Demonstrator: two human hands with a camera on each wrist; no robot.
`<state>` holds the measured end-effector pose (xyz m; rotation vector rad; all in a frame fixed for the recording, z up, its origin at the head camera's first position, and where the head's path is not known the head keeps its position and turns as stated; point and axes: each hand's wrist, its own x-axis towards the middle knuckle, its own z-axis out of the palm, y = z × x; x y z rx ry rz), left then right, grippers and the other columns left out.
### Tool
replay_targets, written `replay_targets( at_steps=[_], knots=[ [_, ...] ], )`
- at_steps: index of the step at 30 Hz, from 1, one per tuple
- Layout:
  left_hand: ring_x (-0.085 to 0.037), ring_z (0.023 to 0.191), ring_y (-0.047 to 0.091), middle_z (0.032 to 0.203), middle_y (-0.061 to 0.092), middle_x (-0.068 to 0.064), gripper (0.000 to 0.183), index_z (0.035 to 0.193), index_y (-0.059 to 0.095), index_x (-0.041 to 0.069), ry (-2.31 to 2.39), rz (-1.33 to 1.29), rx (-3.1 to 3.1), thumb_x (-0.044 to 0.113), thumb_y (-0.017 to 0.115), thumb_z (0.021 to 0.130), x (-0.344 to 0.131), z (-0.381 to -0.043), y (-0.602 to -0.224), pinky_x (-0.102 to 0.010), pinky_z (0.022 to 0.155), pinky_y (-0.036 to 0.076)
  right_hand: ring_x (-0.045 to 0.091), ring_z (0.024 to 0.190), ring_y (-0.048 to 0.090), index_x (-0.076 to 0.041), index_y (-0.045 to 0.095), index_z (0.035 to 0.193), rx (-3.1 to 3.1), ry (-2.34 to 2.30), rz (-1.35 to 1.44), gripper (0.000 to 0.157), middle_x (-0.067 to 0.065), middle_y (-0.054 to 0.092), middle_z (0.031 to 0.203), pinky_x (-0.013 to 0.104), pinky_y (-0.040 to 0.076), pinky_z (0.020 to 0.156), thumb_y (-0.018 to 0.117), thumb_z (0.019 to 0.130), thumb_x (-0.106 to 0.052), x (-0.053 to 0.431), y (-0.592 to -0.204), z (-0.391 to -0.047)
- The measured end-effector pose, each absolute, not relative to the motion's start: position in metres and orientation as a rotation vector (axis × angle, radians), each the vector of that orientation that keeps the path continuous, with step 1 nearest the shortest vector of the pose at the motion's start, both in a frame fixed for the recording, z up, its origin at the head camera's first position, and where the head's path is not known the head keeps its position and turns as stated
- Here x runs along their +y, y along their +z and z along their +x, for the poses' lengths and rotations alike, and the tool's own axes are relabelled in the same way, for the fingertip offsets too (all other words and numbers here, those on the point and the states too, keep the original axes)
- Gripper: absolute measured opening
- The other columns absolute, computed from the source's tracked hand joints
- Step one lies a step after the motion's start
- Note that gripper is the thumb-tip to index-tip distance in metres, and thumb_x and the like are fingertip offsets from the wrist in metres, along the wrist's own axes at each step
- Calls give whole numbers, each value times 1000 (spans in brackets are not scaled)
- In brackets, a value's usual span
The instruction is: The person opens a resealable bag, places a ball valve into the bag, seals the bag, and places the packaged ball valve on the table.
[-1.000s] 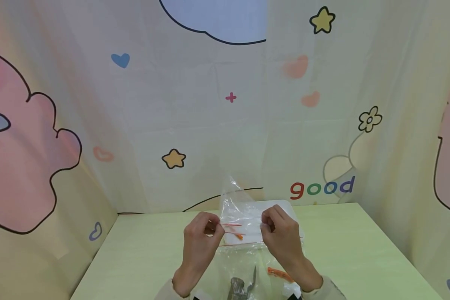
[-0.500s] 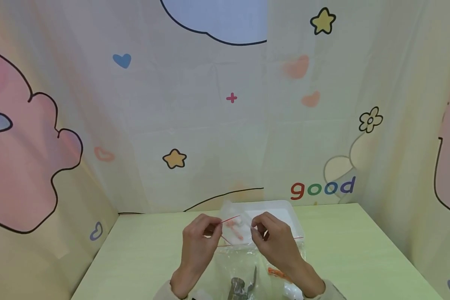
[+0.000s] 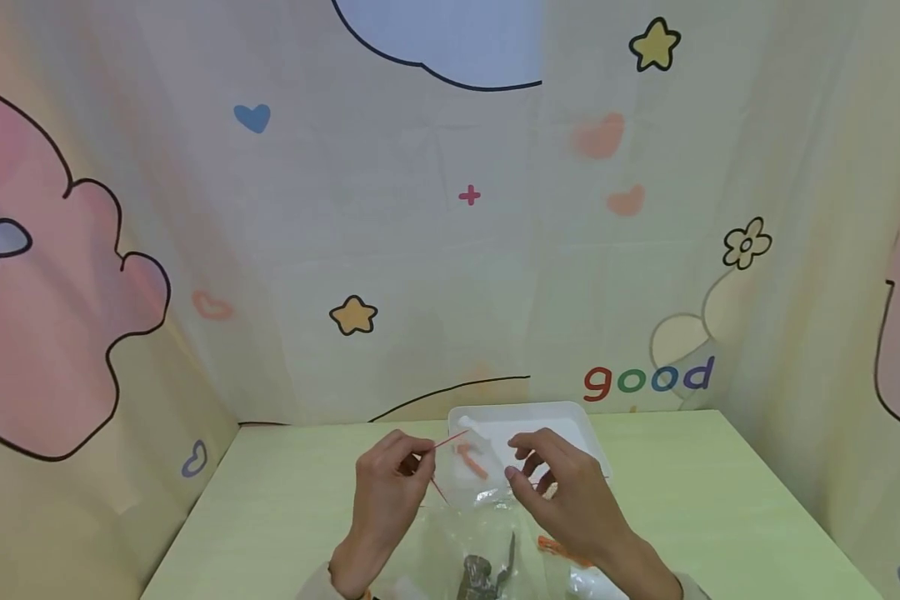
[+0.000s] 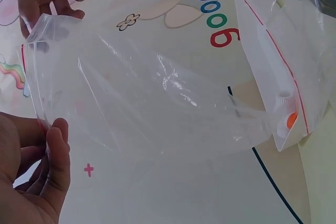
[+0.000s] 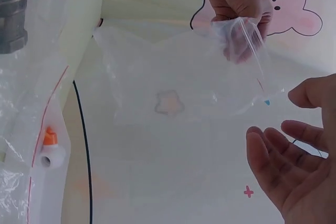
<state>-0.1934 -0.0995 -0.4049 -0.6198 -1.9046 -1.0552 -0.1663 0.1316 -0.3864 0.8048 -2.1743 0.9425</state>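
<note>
My left hand (image 3: 388, 483) pinches the rim of a clear zip-lock bag (image 4: 136, 103) with red seal lines. The thin bag stretches away from me and looks empty. My right hand (image 3: 570, 496), fingers spread and slightly bent, is at the other side of the bag's mouth. In the right wrist view its thumb and fingertips stand apart, with nothing held between them. Beyond the hands, a white tray (image 3: 562, 414) contains an orange piece (image 3: 472, 462) and a white tube-like piece (image 5: 51, 157), partly seen through plastic.
Nearer to me lies another clear zip-lock bag (image 3: 450, 537) with a dark grey part (image 3: 478, 575) in or under it. An orange item (image 3: 562, 550) is at its right, partly behind my right forearm. A printed curtain (image 3: 420, 208) hangs behind the pale green table (image 3: 285, 500).
My right hand has let go of the bag's rim and spread its fingers, moving slightly right. The raised bag has sunk lower. My left hand keeps its pinch and has shifted a little left.
</note>
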Motion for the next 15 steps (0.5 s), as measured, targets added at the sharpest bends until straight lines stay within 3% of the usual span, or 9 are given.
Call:
replay_targets(
  at_steps=[3,7,11,15],
  knots=[
    [1,52,57,69,63,2,23,77,73,8,-1045,-616,-1913,-14,75,71,-104,-192,-404,-9,51,46,7,97,65,-18,58,130,-2222,850,822,48,-5,63,119,20,57,71,74,85,-15,139,-380,-166],
    [1,52,57,68,63,1,23,77,73,7,-1034,-611,-1917,-15,75,70,-110,-189,-402,-9,51,46,20,126,56,-23,42,149,-2310,620,851,67,-1,48,148,39,56,88,71,88,-30,147,-373,-168],
    [2,52,56,68,63,2,23,77,73,8,-1045,-609,-1930,-14,75,70,-114,-187,-399,-10,51,46,27,137,45,-29,35,153,-2384,475,891,71,0,34,159,49,49,98,67,91,-40,154,-373,-174],
    [4,52,54,67,63,3,23,76,73,7,-1054,-603,-1934,-15,73,70,-118,-186,-399,-10,51,46,32,139,42,-28,34,153,-2439,407,958,69,3,30,161,54,43,104,63,93,-46,157,-376,-184]
  ],
)
